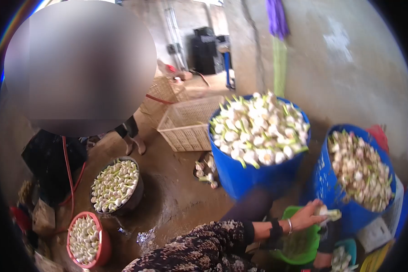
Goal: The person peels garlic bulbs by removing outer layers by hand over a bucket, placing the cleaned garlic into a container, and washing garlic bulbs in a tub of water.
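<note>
My left hand (pixel 305 216), with a bracelet and a dark wrist band below a floral sleeve, is closed on a garlic bulb (pixel 329 213) with a short green stem. It is above a green basin (pixel 300 251). Low in the view a bit of skin, apparently part of my right arm or hand (pixel 322 260), shows beside dark material; its fingers cannot be made out. Just right of it, a teal container (pixel 350 247) holds pale garlic pieces. To the right, a blue barrel (pixel 323 181) holds duller, brownish garlic.
Ahead, another blue barrel (pixel 233 174) is heaped with white garlic. A white plastic crate (pixel 186 138) stands behind it. On the wet floor at left are a dark tub (pixel 133 192) and a red basin (pixel 105 245), both full of garlic. A blurred person (pixel 130 131) is at upper left.
</note>
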Demonstrator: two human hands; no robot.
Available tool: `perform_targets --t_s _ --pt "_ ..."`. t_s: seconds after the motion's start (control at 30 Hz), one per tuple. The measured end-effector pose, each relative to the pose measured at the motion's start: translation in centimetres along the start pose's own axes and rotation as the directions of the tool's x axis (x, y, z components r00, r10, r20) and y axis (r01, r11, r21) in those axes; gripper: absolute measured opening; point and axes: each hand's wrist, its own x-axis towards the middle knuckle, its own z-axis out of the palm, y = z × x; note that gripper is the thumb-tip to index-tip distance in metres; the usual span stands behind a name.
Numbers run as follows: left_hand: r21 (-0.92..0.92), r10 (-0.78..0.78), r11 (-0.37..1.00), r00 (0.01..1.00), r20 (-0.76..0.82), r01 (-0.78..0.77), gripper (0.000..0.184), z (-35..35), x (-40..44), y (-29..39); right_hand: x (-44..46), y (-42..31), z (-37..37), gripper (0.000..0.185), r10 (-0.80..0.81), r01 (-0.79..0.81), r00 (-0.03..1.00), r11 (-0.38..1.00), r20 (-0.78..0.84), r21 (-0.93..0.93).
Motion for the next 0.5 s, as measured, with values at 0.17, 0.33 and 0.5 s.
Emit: perform_targets --t_s 0.17,0.33,0.5 --pt "-0.189 0.277 0.938 0.956 -0.097 -0.291 0.049 1.7 0.9 -2.4 -3.2 -4.7 6.1 0.032 0.054 -0.049 0.998 0.982 0.023 -0.183" --pt "-0.628 -0.103 0.671 0.888 0.448 0.394 0.052 2.1 -0.1 -1.3 -4.6 -6.7 4.3 0.038 0.033 -0.069 0.973 0.986 -0.226 -0.152" --pt "-0.721 0.074 0.535 0.826 0.559 0.440 0.080 1.8 -1.0 1.9 -4.0 -8.4 0.6 0.029 -0.184 0.026 0.907 0.922 -0.378 -0.386"
